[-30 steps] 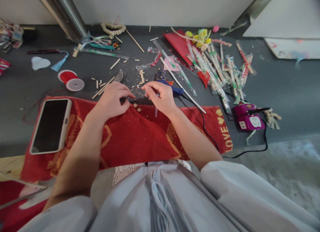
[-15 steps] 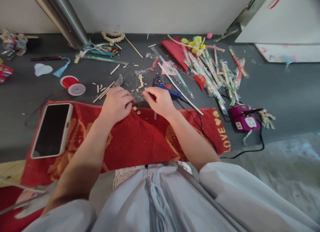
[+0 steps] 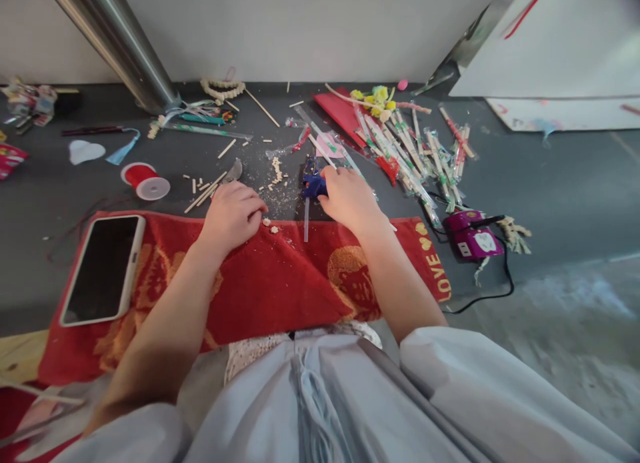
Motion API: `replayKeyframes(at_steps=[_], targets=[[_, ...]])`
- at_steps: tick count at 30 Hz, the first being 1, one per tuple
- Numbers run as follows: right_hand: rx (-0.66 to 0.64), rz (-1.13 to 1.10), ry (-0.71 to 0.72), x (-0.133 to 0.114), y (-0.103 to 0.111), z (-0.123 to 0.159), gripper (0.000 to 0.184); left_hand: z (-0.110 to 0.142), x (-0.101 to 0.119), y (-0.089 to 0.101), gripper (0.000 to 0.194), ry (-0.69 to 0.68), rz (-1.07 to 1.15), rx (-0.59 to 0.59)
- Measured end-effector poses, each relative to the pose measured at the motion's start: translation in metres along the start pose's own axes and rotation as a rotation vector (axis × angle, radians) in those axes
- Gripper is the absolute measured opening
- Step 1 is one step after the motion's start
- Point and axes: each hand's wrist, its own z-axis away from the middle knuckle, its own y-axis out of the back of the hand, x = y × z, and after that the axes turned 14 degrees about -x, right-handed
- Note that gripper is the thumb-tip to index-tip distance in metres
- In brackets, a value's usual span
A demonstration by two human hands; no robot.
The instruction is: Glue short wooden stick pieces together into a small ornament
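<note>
My right hand point(image 3: 351, 195) is closed around the handle of a blue hot glue gun point(image 3: 314, 186), its fingers on the body. A clear glue stick point(image 3: 307, 223) sticks out from the gun toward the red towel point(image 3: 280, 286). My left hand point(image 3: 234, 213) rests at the towel's back edge with its fingers curled; what they hold, if anything, is hidden. Just beyond it lie a metal blade-like tool point(image 3: 233, 172), partly covered by the hand, and thin wooden sticks point(image 3: 205, 195). Two small pale pieces point(image 3: 271, 226) lie by its fingertips. Short cut stick bits point(image 3: 277, 171) lie between the hands.
On the left are a phone point(image 3: 103, 270), a red thread spool point(image 3: 145, 181) and a white heart-shaped piece point(image 3: 87, 152). Wrapped sticks point(image 3: 400, 150) pile up at right, near a purple power block point(image 3: 473, 235) with a black cable. A metal post point(image 3: 117, 46) stands behind.
My right hand has moved right from near the left hand and taken hold of the glue gun. The left hand stays nearly where it was. The view has shifted slightly.
</note>
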Motion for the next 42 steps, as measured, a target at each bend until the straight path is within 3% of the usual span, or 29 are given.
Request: replayKeyframes(at_steps=[4, 8, 16, 23, 27, 30, 35, 38, 42], targets=[[-0.056, 0.040, -0.069, 0.012, -0.001, 0.001, 0.036, 0.000, -0.002, -0.002, 0.027, -0.028, -0.007, -0.021], [-0.009, 0.019, -0.099, 0.017, -0.006, -0.003, 0.037, 0.000, -0.003, -0.003, 0.027, -0.025, -0.032, -0.018], [-0.010, -0.049, -0.025, 0.012, -0.020, -0.010, 0.034, 0.001, -0.001, 0.001, 0.028, 0.003, -0.044, -0.014], [0.137, -0.201, -0.012, 0.017, -0.022, -0.010, 0.035, -0.001, -0.003, -0.004, 0.029, 0.044, -0.083, 0.040], [0.261, -0.452, 0.021, 0.019, -0.028, -0.016, 0.035, -0.004, -0.003, -0.006, 0.029, 0.118, -0.091, 0.076], [0.324, -0.841, 0.053, 0.020, -0.033, -0.024, 0.031, -0.006, 0.000, -0.004, 0.029, 0.189, -0.089, 0.080], [0.194, -1.669, 0.166, 0.018, -0.029, -0.027, 0.055, -0.012, 0.005, 0.002, 0.029, 0.310, -0.102, 0.008], [0.164, -1.840, 0.184, 0.014, -0.020, -0.023, 0.059, -0.019, 0.004, 0.005, 0.030, 0.334, -0.137, -0.061], [0.151, -1.904, 0.165, 0.010, -0.014, -0.018, 0.054, -0.030, 0.003, 0.008, 0.033, 0.374, -0.243, -0.148]])
